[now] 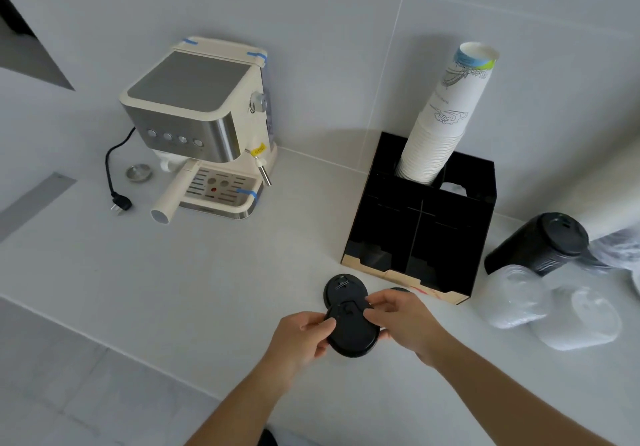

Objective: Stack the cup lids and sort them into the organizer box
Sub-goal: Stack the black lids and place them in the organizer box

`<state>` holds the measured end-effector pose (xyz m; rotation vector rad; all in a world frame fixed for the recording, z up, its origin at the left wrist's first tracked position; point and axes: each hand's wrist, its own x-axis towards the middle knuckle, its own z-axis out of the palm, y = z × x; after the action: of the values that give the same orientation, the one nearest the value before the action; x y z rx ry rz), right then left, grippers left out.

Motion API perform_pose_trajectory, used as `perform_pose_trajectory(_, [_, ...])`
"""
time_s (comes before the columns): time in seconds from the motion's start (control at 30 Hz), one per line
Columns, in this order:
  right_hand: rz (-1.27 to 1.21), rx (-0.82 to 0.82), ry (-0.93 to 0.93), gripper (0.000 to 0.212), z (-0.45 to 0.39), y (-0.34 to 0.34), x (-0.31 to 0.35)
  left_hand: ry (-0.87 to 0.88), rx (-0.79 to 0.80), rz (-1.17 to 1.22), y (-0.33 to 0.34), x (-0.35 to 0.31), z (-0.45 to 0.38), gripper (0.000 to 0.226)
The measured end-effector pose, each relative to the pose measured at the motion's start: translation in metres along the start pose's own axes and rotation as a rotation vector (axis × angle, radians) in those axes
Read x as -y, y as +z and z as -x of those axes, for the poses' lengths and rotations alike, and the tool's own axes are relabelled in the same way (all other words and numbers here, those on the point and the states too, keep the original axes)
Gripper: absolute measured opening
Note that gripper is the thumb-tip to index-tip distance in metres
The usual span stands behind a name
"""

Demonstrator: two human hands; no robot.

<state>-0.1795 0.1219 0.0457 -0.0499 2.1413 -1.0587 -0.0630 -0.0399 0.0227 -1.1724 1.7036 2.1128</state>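
Held lid: one black lid (351,333) is gripped above the counter (173,289), near its front edge.
Left hand (301,341): closed on the lid's left rim, thumb on top.
Right hand (401,321): fingers pinched on the lid's right rim.
Loose lids: a second black lid (341,288) is seen flat on the counter just behind the held one; a third is barely glimpsed behind the right hand.
Organizer box (419,234): one black box, its front compartments open, just behind the hands.
Paper cups (443,119): one tilted stack in the box's rear compartment.
Right side: one stack of black lids (536,243) and two bagged sleeves of clear lids (550,307) are crowded by the wall.
Open room: bare counter is left between the box and the one coffee machine (201,126).
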Motion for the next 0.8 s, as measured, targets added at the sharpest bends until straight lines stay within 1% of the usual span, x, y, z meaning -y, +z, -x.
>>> perform_pose_trajectory(0.07, [0.035,-0.058,0.002,0.022,-0.005,0.003,-0.001,0.011,-0.031,0.009,0.003,-0.002,-0.004,0.007])
perform_pose_trajectory(0.13, [0.08,-0.111,-0.002,0.019,-0.008,0.006,0.0,0.011,-0.052,-0.003,0.006,-0.003,-0.008,0.01])
perform_pose_trajectory(0.23, [0.114,-0.148,-0.01,0.018,-0.015,0.008,0.001,-0.016,-0.061,0.013,0.011,-0.006,-0.012,0.002])
perform_pose_trajectory(0.27, [0.121,-0.153,-0.009,0.019,-0.017,0.008,0.002,-0.026,-0.063,0.023,0.013,-0.007,-0.014,0.002])
perform_pose_trajectory(0.33, [0.128,-0.16,-0.015,0.021,-0.023,0.007,0.005,-0.016,-0.09,0.002,0.014,-0.008,-0.021,0.011])
perform_pose_trajectory(0.4, [0.155,-0.167,-0.039,0.021,-0.029,0.008,0.01,0.071,-0.141,-0.147,0.014,-0.008,-0.032,0.03])
perform_pose_trajectory(0.47, [0.179,-0.169,-0.05,0.021,-0.035,0.009,0.014,0.152,-0.168,-0.3,0.014,-0.007,-0.043,0.041])
perform_pose_trajectory(0.6, [0.258,-0.178,-0.035,0.026,-0.045,0.013,0.017,0.208,-0.201,-0.425,0.015,-0.009,-0.057,0.05])
perform_pose_trajectory(0.73, [0.33,-0.172,-0.056,0.023,-0.052,0.014,0.018,0.208,-0.228,-0.519,0.014,-0.008,-0.067,0.054])
perform_pose_trajectory(0.8, [0.343,-0.177,-0.055,0.025,-0.056,0.014,0.018,0.203,-0.218,-0.535,0.015,-0.007,-0.071,0.054])
